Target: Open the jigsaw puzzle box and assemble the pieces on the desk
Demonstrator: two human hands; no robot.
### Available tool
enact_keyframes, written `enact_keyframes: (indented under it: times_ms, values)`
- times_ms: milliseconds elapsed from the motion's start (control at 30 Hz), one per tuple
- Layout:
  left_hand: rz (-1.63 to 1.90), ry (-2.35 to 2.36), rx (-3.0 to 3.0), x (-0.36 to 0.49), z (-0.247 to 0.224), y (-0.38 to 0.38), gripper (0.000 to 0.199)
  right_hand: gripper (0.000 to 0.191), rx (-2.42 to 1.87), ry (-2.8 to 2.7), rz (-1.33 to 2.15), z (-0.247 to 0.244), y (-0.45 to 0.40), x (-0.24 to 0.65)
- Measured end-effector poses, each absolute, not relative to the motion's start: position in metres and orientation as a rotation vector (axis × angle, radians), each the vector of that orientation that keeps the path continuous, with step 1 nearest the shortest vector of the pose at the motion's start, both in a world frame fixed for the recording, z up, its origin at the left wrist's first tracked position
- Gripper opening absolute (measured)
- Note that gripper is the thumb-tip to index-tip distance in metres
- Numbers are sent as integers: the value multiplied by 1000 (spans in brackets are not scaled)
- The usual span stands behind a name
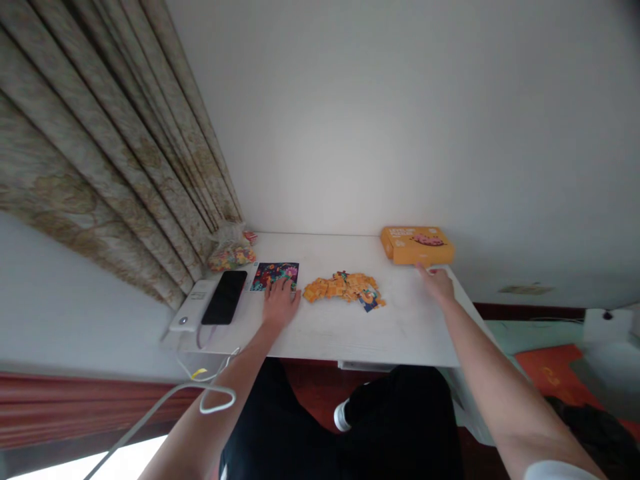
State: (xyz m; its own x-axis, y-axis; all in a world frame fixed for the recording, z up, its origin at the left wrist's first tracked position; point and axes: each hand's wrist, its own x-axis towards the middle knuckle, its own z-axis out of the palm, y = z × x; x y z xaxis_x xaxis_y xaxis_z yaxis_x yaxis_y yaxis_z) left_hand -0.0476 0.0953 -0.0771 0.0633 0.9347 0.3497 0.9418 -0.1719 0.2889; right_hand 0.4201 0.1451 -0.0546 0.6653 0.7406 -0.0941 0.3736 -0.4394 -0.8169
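Note:
My left hand (pixel 281 305) lies flat with fingers spread over the lower edge of a dark, colourful picture card (pixel 274 270). To its right is a pile of small orange jigsaw pieces (pixel 345 287), mostly orange side up, a few showing coloured print. At the table's right side, my right hand (pixel 440 283) reaches with the index finger stretched out to the front lower edge of an orange box (pixel 419 245). The other fingers look partly curled, and nothing shows in them. Whether the fingertip touches the box I cannot tell.
A black phone (pixel 225 297) rests on a white device (pixel 193 307) at the left of the white table (pixel 325 333). Behind it stands a clear bag (pixel 231 250) of colourful pieces, beside the curtain (pixel 125 133). A white cable (pixel 165 400) crosses near my left forearm.

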Motion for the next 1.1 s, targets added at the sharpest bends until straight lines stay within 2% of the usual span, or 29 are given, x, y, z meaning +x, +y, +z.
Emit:
enact_keyframes:
  times_ms: [167, 367, 533, 833, 1100]
  values:
    - [-831, -1761, -2569, -37, -77, 93, 43, 47, -1826, -1173, 261, -82, 95, 342]
    - [-693, -1478, -2873, 2, -80, 100, 70, 59, -1514, -1848, 50, -87, 65, 269]
    - [-635, -1539, -2895, 19, -85, 118, 65, 60, -1476, -2269, 11, -77, 76, 254]
    - [-520, -1536, -2922, 34, -80, 136, 51, 48, -1541, -2201, 49, -80, 96, 255]
    - [-567, -1478, -3010, 39, -79, 143, 56, 47, -1682, -2049, 32, -81, 95, 253]
